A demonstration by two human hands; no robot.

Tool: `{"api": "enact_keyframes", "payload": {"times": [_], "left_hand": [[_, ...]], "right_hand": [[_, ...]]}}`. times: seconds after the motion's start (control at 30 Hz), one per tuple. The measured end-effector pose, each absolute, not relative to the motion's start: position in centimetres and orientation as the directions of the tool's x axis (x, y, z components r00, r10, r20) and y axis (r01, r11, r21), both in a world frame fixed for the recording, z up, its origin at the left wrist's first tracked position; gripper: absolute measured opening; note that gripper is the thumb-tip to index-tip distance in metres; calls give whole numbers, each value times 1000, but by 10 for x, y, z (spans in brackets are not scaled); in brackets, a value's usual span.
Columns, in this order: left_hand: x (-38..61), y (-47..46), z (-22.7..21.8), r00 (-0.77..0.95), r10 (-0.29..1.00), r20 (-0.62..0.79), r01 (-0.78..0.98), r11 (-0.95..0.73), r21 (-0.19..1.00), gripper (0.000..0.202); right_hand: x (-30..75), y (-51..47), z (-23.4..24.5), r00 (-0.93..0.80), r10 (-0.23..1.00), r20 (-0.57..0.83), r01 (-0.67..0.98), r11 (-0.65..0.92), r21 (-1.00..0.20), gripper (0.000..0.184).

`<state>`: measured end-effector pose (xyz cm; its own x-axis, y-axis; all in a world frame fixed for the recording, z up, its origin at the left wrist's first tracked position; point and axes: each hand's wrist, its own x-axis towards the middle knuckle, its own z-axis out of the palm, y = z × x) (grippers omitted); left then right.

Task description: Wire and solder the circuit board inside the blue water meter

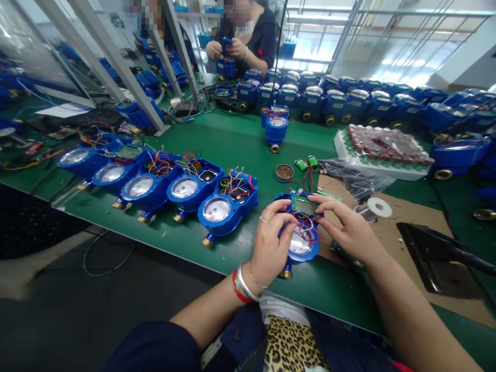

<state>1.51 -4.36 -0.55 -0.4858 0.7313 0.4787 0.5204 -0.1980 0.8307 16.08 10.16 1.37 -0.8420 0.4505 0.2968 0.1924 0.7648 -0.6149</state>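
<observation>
A blue water meter [301, 248] with a round clear dial and a brass fitting lies in front of me, its housing uncovered. Over that housing sits a green circuit board [304, 205] with a small display. My left hand [269, 242] is closed at the board's left edge, fingers bent and thumb near the wires. From the right, my right hand [349, 227] grips the board's other edge between thumb and fingers. Thin red, white and dark wires [308, 227] loop out below the board across the dial. The fingertips partly cover the housing.
Several open blue meters [217, 209] with loose wires line the left. Beyond my hands are a round tin [284, 172], green batteries [306, 163] and one upright meter [276, 126]. Cardboard [411, 206], a solder spool [374, 209] and a battery tray [383, 150] lie right. A co-worker [244, 46] sits opposite.
</observation>
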Motion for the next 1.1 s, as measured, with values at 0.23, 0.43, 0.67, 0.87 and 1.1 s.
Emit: {"api": "enact_keyframes", "payload": {"times": [0.23,0.43,0.67,0.87,1.1], "left_hand": [[8,-50,-10,-403,764,505,561,-229,795,9],[5,-50,-12,-337,817,468,530,-246,811,6],[5,-47,-8,-324,832,451,531,-235,814,8],[2,-49,-7,-339,824,454,514,-242,823,12],[-8,-38,-26,-476,780,405,457,-174,872,38]], "right_hand": [[158,101,11,-850,436,297,181,769,-612,15],[166,90,21,-835,456,309,149,727,-670,31],[157,62,40,-799,352,488,88,871,-483,20],[160,57,30,-761,441,476,125,819,-560,30],[173,2,-29,-375,903,209,215,305,-928,56]]}}
